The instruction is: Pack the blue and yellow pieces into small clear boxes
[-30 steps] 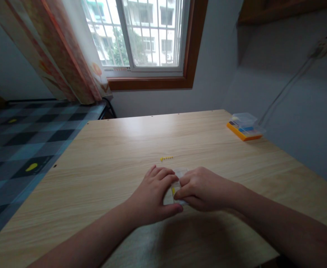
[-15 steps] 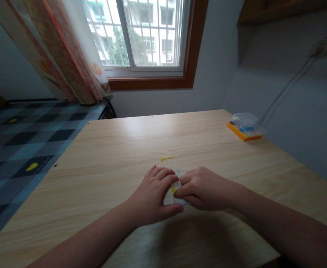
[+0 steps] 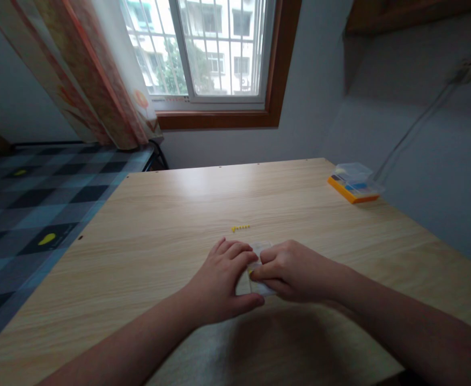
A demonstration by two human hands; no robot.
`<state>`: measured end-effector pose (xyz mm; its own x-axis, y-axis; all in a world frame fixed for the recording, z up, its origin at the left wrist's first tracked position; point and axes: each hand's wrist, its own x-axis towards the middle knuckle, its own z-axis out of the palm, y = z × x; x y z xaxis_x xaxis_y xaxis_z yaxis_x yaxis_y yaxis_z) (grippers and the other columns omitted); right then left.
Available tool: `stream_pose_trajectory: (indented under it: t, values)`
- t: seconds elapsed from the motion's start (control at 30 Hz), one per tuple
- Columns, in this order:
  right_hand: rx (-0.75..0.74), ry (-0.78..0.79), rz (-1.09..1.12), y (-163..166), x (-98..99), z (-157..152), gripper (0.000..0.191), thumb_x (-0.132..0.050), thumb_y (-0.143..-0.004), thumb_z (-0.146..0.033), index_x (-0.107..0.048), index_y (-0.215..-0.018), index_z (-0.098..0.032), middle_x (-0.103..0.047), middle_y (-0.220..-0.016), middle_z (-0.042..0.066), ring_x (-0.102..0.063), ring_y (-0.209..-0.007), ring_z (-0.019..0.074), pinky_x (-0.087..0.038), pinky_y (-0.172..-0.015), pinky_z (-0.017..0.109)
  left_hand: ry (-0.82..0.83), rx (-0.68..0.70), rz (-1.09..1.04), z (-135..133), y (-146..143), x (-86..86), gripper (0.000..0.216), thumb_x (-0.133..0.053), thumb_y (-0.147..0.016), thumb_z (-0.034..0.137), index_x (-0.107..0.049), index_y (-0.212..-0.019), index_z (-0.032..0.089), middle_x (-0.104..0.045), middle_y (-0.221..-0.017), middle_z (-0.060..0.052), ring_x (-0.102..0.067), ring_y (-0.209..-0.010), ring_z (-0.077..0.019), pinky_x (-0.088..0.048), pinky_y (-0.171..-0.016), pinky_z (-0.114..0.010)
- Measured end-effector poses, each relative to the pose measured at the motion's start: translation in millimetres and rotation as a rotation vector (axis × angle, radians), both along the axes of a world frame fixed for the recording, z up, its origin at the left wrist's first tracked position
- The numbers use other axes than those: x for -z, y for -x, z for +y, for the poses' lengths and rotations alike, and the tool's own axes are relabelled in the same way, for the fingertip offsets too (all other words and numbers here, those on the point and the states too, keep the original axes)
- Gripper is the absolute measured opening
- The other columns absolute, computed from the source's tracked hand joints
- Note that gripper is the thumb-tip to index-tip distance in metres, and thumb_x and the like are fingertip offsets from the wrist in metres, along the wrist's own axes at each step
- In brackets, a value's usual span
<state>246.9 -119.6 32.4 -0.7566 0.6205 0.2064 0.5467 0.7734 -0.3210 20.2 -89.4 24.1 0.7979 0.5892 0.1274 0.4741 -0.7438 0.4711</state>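
Both my hands meet over a small clear plastic box [image 3: 259, 250] lying on the wooden table [image 3: 159, 236]. My left hand [image 3: 219, 281] curls round its left side, fingers on top and thumb below. My right hand [image 3: 292, 271] pinches its near edge, where a bit of yellow shows between the fingertips. Most of the box is hidden by my fingers. A short string of small yellow beads [image 3: 241, 228] lies on the table just beyond my hands.
A clear-lidded orange box [image 3: 354, 183] with coloured contents sits at the far right of the table by the wall. A bed with a checked cover [image 3: 30, 209] lies to the left. Behind the table are a window and a curtain.
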Motion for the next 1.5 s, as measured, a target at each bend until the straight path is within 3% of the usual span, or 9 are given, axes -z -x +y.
stream_pose_trajectory:
  t: [1.5]
  values:
    - [0.056, 0.066, -0.012, -0.4, 1.0, 0.6, 0.020, -0.058, -0.095, -0.015, -0.063, -0.076, -0.018, -0.064, -0.083, -0.001, -0.054, -0.070, 0.0110, -0.036, -0.067, 0.024, -0.013, -0.009, 0.028, 0.5, 1.1, 2.4, 0.060, -0.083, -0.074, 0.052, -0.064, -0.122, 0.021, -0.064, -0.129, -0.010, -0.056, -0.123, -0.0347, -0.023, -0.119, -0.063]
